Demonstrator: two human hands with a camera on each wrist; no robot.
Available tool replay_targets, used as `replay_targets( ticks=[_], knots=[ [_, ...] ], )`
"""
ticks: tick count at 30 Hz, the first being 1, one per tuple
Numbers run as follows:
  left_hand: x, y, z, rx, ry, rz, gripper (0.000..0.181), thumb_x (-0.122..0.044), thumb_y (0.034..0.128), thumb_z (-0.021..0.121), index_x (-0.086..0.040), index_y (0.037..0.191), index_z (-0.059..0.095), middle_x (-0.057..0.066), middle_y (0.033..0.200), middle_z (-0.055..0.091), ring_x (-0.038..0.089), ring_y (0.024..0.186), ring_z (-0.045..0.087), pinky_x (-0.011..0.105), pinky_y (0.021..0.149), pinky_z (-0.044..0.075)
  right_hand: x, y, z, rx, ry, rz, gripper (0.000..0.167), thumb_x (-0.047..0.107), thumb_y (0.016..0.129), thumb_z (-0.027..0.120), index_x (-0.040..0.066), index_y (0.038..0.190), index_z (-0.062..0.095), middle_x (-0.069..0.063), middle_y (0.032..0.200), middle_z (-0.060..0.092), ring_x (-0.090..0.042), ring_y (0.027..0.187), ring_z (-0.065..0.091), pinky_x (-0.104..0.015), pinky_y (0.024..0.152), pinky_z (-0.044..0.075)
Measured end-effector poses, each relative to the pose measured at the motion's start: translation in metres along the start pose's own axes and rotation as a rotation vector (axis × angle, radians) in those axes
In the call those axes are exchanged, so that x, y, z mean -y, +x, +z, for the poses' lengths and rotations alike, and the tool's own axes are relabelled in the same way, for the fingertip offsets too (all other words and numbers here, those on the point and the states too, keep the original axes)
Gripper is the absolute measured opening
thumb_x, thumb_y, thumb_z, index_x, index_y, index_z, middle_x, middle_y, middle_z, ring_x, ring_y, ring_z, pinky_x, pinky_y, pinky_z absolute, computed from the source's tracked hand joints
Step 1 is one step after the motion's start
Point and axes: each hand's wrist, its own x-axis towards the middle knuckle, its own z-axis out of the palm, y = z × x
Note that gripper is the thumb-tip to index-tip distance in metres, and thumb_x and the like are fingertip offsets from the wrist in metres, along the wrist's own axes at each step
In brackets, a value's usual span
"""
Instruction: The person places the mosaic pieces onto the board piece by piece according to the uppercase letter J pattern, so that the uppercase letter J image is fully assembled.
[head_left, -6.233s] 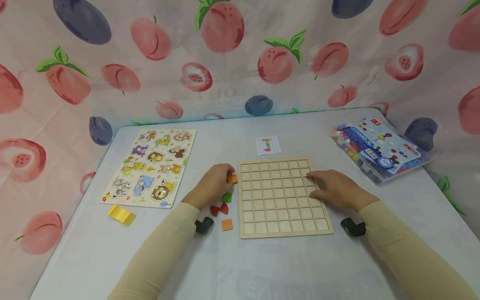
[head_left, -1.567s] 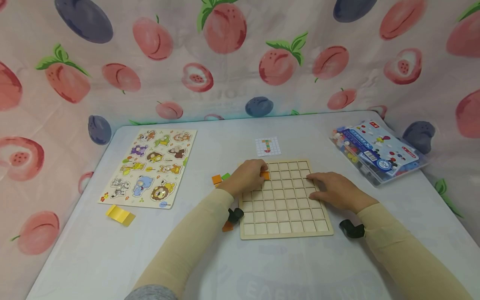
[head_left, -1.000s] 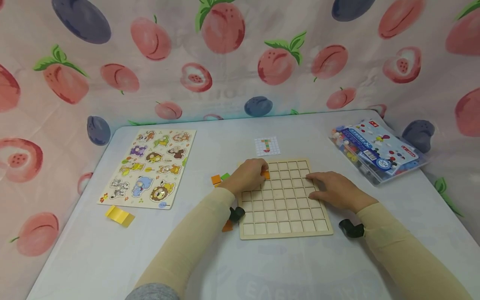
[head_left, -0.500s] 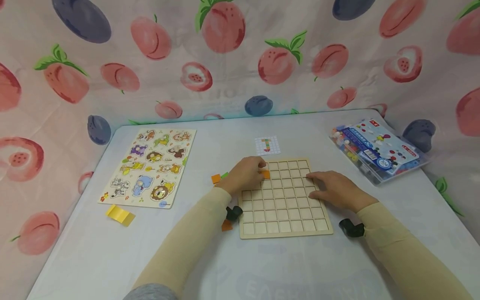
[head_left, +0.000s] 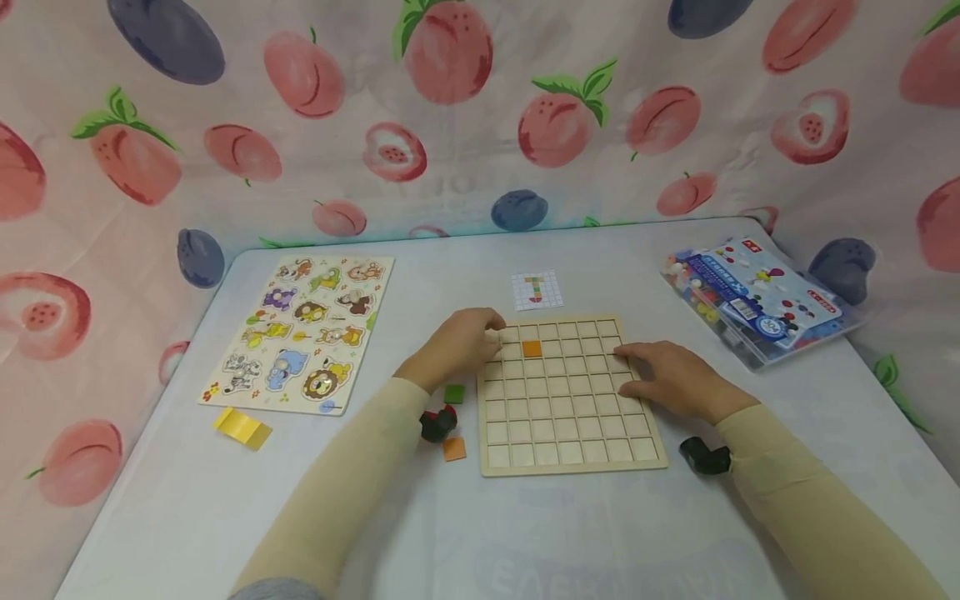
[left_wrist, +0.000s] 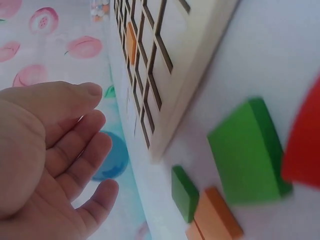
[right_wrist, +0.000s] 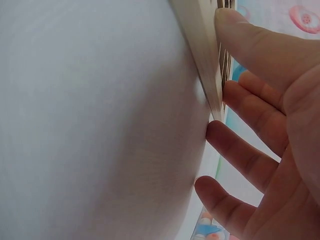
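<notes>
So, my left hand (head_left: pixel 459 346) holds nothing; its thumb and fingers are apart and a bit bent, near the far left corner of the wooden board (head_left: pixel 572 429). My right hand (head_left: pixel 671 377) has thumb and fingers spread apart, and it touches the board's right edge. Just right of my left hand, an orange square (head_left: pixel 531 349) sits in a slot of the board. Closer to me than that hand lie a green square (head_left: pixel 453 394), something red (left_wrist: pixel 306 140) and a second orange square (head_left: pixel 454 449). From my left wrist I see another green piece (left_wrist: pixel 185 192) and an orange piece (left_wrist: pixel 217 215) too. Past my hands, and between them, is a little picture card (head_left: pixel 536 289). Left of my left hand are an animal puzzle (head_left: pixel 296 333) and a shiny yellow strip (head_left: pixel 242 428). Beyond my right hand lies a clear box (head_left: pixel 761 304) with colored bits inside. Behind it all hangs a peach cloth (head_left: pixel 442 196).
</notes>
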Motion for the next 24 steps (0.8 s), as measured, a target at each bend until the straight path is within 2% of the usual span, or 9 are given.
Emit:
replay_targets(
  ticks=[6,11,24],
  knots=[
    [0.006,-0.009,-0.005,-0.027,-0.015,-0.04,0.033,-0.016,0.0953,0.067,-0.009,0.128,0.065,0.004,0.13,0.062,0.023,0.127,0.051,0.04,0.107,0.04,0.0,0.001,0.0,0.007,0.001,0.008,0.062,0.029,0.092,0.073,-0.001,0.142,0.052,-0.027,0.14,0.053,-0.049,0.13,0.045,-0.061,0.106,0.034],
    [0.012,-0.015,-0.006,-0.044,0.014,-0.034,0.033,-0.017,0.0953,0.068,-0.009,0.127,0.065,0.006,0.129,0.063,0.024,0.127,0.051,0.04,0.108,0.04,0.002,-0.001,-0.002,0.012,0.007,0.017,0.062,0.028,0.092,0.073,-0.001,0.143,0.051,-0.027,0.141,0.051,-0.048,0.131,0.044,-0.061,0.107,0.033],
    [0.034,-0.03,-0.006,-0.042,-0.011,-0.074,0.036,-0.016,0.0936,0.071,-0.008,0.128,0.064,0.005,0.128,0.063,0.022,0.117,0.054,0.038,0.105,0.043,0.0,-0.001,-0.001,0.006,0.015,0.009,0.062,0.027,0.092,0.073,-0.001,0.143,0.051,-0.027,0.141,0.051,-0.048,0.131,0.044,-0.061,0.107,0.034]
  ],
)
